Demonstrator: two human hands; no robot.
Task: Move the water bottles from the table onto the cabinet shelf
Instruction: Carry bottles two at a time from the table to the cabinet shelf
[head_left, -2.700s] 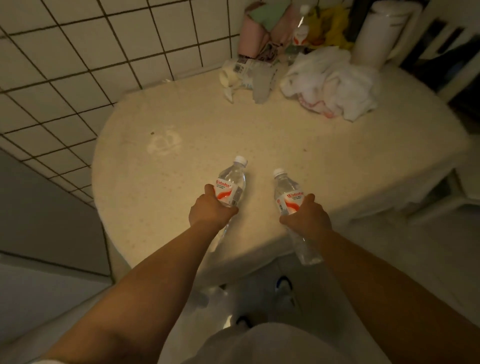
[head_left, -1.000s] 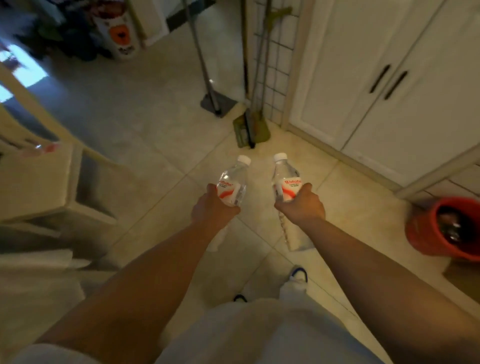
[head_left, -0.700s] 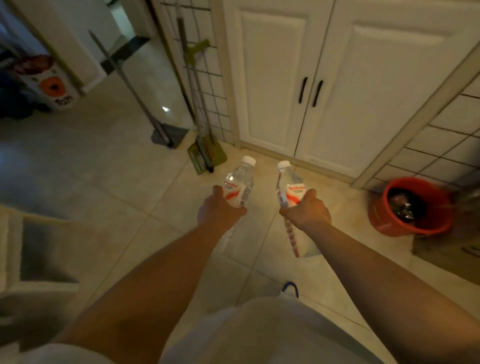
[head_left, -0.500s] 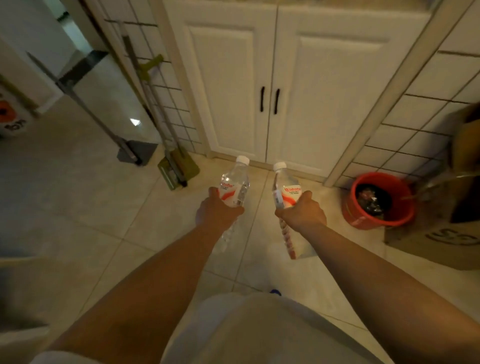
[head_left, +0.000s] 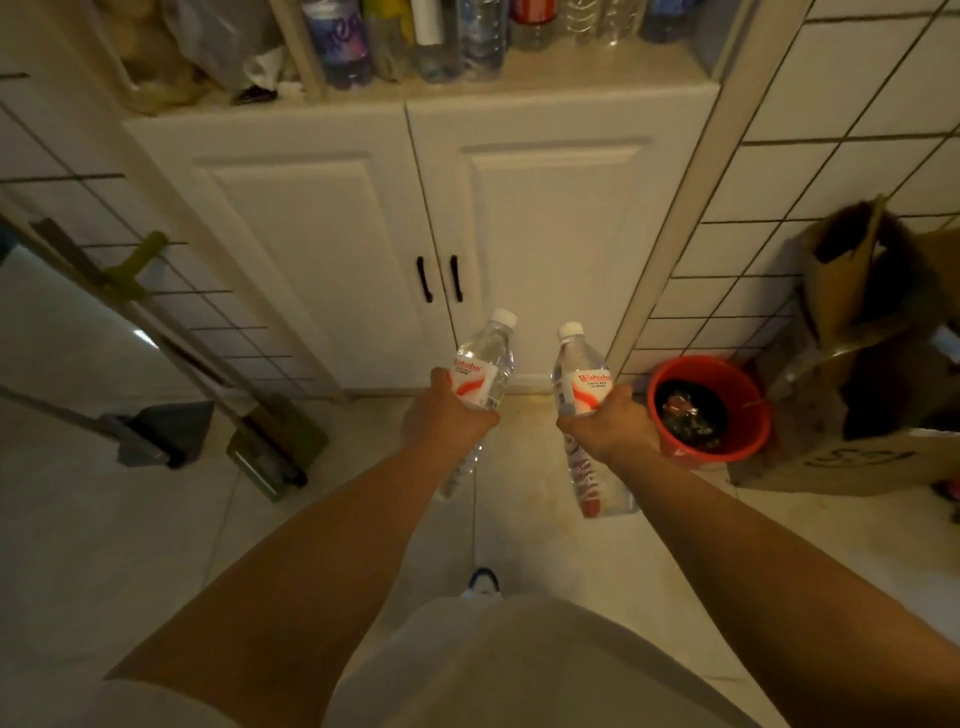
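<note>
Cabinet shelf (head_left: 597, 67) newly visible, shelf bottles (head_left: 467, 36) cropped — hands hide both bottles' middles.

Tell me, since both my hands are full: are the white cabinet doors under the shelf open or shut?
Shut. Both cabinet doors lie flush, their black handles side by side at the centre seam.
</note>
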